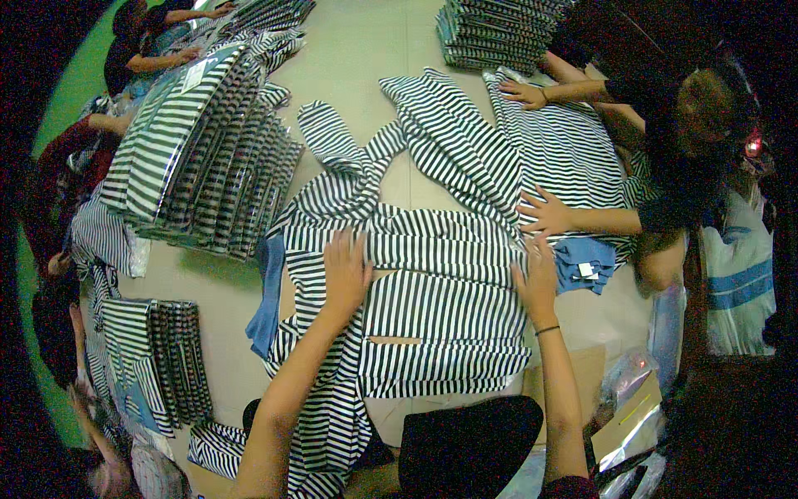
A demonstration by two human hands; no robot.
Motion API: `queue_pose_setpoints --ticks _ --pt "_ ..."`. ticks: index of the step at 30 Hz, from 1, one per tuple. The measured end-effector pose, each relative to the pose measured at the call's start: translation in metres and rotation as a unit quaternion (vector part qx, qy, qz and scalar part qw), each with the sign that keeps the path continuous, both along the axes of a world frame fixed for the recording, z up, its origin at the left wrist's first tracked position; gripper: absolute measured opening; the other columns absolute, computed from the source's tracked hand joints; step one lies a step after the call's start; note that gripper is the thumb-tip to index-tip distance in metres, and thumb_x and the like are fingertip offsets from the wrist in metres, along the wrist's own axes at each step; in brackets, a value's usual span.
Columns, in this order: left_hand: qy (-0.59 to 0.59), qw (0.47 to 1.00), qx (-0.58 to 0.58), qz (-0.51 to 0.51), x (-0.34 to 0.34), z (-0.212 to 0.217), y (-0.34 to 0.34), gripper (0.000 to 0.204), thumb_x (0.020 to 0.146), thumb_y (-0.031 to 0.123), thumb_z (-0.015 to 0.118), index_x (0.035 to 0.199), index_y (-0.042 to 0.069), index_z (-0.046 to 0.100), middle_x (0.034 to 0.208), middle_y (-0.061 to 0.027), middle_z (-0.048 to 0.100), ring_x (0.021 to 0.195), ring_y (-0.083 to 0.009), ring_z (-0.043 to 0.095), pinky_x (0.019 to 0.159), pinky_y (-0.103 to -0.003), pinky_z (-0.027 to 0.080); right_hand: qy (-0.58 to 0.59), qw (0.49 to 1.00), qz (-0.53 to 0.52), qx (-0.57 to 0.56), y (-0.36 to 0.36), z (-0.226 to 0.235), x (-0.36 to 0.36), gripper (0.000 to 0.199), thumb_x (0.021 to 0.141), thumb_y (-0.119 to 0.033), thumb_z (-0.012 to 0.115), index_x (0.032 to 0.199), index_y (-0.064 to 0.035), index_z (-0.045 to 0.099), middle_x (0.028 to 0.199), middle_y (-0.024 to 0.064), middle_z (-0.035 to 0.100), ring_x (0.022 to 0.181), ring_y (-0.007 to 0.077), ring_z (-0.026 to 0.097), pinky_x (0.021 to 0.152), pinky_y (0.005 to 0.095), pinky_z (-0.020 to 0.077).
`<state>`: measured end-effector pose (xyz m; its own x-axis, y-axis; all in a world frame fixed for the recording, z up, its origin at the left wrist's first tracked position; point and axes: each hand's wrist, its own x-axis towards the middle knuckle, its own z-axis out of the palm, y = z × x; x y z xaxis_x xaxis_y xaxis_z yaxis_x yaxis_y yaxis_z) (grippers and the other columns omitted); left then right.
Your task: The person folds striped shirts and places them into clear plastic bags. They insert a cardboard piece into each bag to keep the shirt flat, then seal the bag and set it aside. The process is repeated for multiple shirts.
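Observation:
In front of me a black-and-white striped shirt (pixel 445 303) lies partly folded on the table, its sides turned inward. A blue piece of it (pixel 268 295) shows at the left. My left hand (pixel 347 270) rests flat on the shirt left of the middle, fingers stretched out. At the shirt's right edge my right hand (pixel 536 279) touches the fabric with its fingers extended. One striped sleeve (pixel 341 187) lies bunched beyond my left hand, and another loose part (pixel 332 416) hangs toward me over the near edge. A tan strip (pixel 395 340) shows through a gap between the folds.
To the right, a co-worker's hands (pixel 547 212) lie flat on another striped shirt (pixel 565 154) with a blue part (pixel 584 264). Bagged shirts form a tall stack (pixel 191 158) at left, a small stack (pixel 158 358) nearer, and another stack (pixel 499 33) at the far side.

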<state>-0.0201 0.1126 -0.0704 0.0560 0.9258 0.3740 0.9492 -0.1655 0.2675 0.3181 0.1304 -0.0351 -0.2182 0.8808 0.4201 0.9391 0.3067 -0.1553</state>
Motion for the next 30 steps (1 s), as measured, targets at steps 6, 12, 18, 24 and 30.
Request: queue_pose_setpoints --ticks 6,12,18,24,30 --pt "0.071 0.986 -0.15 -0.016 -0.033 -0.008 -0.064 0.048 0.08 0.034 0.043 0.124 0.016 0.034 0.127 -0.0104 0.032 0.116 -0.0302 0.03 0.094 -0.046 0.02 -0.143 0.947 0.052 -0.282 -0.03 -0.013 -0.01 0.049 0.08 -0.021 0.042 0.126 -0.0137 0.027 0.131 0.0118 0.025 0.121 0.0268 0.022 0.096 0.0475 0.0167" --pt "0.081 0.982 -0.173 -0.001 -0.04 0.025 -0.182 0.053 0.072 0.031 0.053 0.115 0.002 0.04 0.122 -0.0195 0.034 0.112 -0.033 0.032 0.092 -0.044 0.023 -0.016 0.98 0.061 -0.189 -0.09 0.026 -0.044 0.05 0.077 -0.017 0.047 0.123 -0.0058 0.031 0.129 0.0163 0.027 0.117 0.0296 0.028 0.095 0.046 0.0202" --pt "-0.028 0.936 -0.348 0.051 -0.027 0.086 -0.313 0.052 0.063 0.025 0.062 0.102 -0.003 0.041 0.104 -0.02 0.043 0.094 -0.0333 0.041 0.084 -0.04 0.031 0.187 0.882 0.177 -0.394 -0.208 0.05 -0.104 0.046 0.073 -0.014 0.053 0.115 -0.001 0.04 0.115 0.0184 0.043 0.102 0.03 0.044 0.088 0.0366 0.034" --pt "-0.299 0.902 -0.287 0.122 -0.007 0.118 -0.344 0.029 0.072 0.005 0.055 0.099 -0.001 0.044 0.094 -0.019 0.049 0.087 -0.0303 0.05 0.073 -0.034 0.041 0.319 0.796 0.285 -0.427 -0.303 0.056 -0.202 0.032 0.072 -0.019 0.058 0.097 -0.0012 0.049 0.094 0.0136 0.052 0.089 0.0277 0.05 0.079 0.0333 0.0398" --pt "-0.429 0.873 -0.201 0.115 -0.018 0.141 -0.347 0.03 0.071 0.011 0.061 0.095 0.0 0.047 0.092 -0.0113 0.052 0.089 -0.0191 0.05 0.077 -0.027 0.038 0.39 0.767 0.246 -0.446 -0.311 0.072 -0.209 0.028 0.073 -0.019 0.057 0.095 -0.0014 0.052 0.092 0.0103 0.054 0.089 0.0229 0.051 0.079 0.0308 0.0396"
